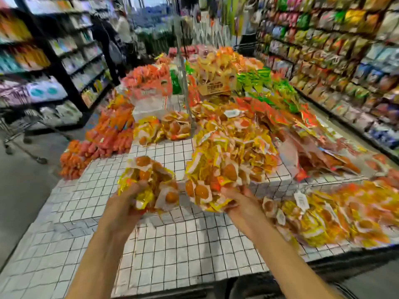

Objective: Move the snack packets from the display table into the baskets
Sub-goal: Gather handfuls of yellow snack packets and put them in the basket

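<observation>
Both my hands hold bunches of yellow-and-white snack packets with orange rounds printed on them. My left hand (125,201) grips one bunch (151,182) above the checked display table (172,244). My right hand (239,199) grips a second bunch (207,190) at the near edge of a big heap of the same packets (233,147). More of these packets lie in a pile at the right (334,216). No basket can be made out in this blurred view.
Orange packets (103,143) are heaped at the table's left edge, red and green ones further back. Two cardboard boxes (149,93) stand on the table with a metal pole (183,61) between them. Stocked shelves line both aisles. A trolley (17,130) is at left; a person stands behind.
</observation>
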